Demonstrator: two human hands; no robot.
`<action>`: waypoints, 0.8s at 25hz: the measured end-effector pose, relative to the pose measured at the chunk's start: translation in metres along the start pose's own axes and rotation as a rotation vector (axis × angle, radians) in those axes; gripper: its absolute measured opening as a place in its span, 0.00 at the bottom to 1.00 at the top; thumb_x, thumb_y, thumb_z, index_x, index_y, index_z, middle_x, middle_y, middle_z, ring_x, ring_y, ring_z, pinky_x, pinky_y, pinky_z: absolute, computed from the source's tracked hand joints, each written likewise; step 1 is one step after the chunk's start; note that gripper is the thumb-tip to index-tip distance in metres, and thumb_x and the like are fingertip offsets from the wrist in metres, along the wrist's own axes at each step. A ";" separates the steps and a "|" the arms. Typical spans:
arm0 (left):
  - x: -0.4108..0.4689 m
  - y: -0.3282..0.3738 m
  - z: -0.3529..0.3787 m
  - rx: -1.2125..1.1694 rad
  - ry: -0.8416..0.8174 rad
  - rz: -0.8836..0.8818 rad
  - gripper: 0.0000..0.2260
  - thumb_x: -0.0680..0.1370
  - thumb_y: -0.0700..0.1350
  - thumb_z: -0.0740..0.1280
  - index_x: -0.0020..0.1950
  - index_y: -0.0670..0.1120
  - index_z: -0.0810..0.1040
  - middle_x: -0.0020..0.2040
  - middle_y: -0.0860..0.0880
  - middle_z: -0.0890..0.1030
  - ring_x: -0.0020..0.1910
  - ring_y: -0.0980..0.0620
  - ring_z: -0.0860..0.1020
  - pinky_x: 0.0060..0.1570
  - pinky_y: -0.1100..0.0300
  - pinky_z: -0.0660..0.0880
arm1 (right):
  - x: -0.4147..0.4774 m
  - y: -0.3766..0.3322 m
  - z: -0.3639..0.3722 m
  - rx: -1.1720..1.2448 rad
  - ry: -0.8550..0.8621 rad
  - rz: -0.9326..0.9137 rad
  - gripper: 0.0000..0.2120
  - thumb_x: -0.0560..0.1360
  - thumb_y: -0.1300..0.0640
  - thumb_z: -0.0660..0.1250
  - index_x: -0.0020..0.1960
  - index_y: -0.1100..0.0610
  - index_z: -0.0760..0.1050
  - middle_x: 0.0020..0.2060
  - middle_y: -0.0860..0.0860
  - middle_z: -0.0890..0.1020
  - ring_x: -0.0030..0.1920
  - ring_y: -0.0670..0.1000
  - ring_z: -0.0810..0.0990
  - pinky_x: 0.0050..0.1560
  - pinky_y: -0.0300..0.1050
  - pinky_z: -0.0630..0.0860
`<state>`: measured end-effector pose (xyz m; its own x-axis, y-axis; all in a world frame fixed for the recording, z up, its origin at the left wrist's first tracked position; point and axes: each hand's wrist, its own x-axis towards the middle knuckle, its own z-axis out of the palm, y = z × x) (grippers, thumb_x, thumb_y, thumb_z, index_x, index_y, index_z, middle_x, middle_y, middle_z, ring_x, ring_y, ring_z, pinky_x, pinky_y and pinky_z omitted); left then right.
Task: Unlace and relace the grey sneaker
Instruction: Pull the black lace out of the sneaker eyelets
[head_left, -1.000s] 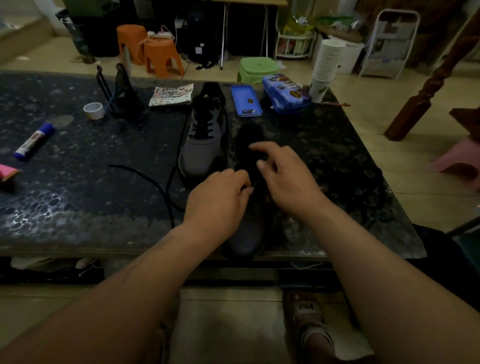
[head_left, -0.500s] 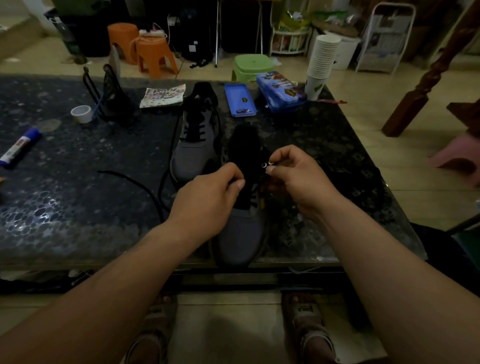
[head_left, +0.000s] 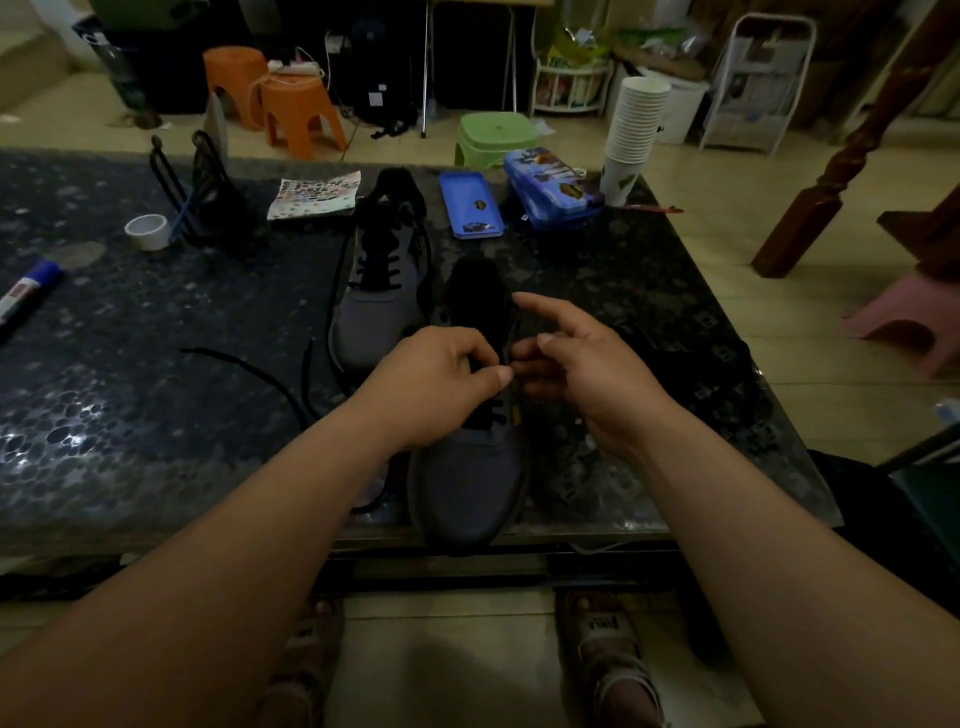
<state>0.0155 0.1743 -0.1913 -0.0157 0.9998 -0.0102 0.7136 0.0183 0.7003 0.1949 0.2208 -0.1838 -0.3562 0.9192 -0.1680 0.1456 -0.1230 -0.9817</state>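
Opening up now is the right hand (head_left: 576, 364): half a second ago it was pinching the lace tip, and now its index finger is pointing straight out with the thumb lifting clear. Whether the lower fingers are holding anything, I cannot tell in this gloom. The left hand (head_left: 436, 384) is curling over the eyelet rows, with thumb and fingers pinching the black lace (head_left: 483, 418).

The grey sneaker (head_left: 467, 483) is sitting at the near edge of the table (head_left: 104, 405), its toe poking over the rim. That is the worry, because a hard tug on the lace could be dragging it off toward the floor. Black cord against a black tongue in this light is also inviting a skipped eyelet.

The sneaker is showing a soft knit upper, a rounded toe and thin cord. Just behind and to the left, a second sneaker (head_left: 374, 306) is showing black lacing, with a loose lace end (head_left: 249, 366) snaking across the glossy, pebble-patterned tabletop.
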 end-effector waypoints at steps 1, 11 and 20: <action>0.000 0.001 0.001 -0.032 0.007 -0.008 0.05 0.80 0.54 0.72 0.47 0.54 0.81 0.26 0.55 0.74 0.25 0.59 0.70 0.31 0.59 0.69 | 0.000 -0.001 -0.001 0.011 -0.015 0.009 0.22 0.85 0.64 0.55 0.67 0.42 0.77 0.47 0.52 0.84 0.49 0.51 0.84 0.49 0.46 0.80; -0.012 0.001 -0.010 0.056 -0.021 0.056 0.03 0.80 0.45 0.69 0.52 0.54 0.78 0.32 0.52 0.80 0.32 0.59 0.77 0.35 0.61 0.74 | -0.003 0.003 -0.001 -0.057 0.045 0.037 0.13 0.80 0.67 0.64 0.59 0.53 0.74 0.46 0.56 0.84 0.44 0.52 0.84 0.41 0.44 0.79; -0.021 0.004 -0.001 0.231 0.073 0.038 0.09 0.79 0.55 0.70 0.40 0.56 0.74 0.35 0.56 0.76 0.39 0.54 0.76 0.43 0.51 0.73 | -0.014 0.004 0.009 -0.161 -0.015 0.161 0.10 0.80 0.68 0.61 0.47 0.58 0.78 0.40 0.53 0.83 0.39 0.50 0.80 0.39 0.41 0.77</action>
<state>0.0182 0.1535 -0.1874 -0.0304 0.9971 0.0704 0.8556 -0.0105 0.5175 0.1922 0.2041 -0.1858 -0.3300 0.8865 -0.3243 0.3464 -0.2058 -0.9152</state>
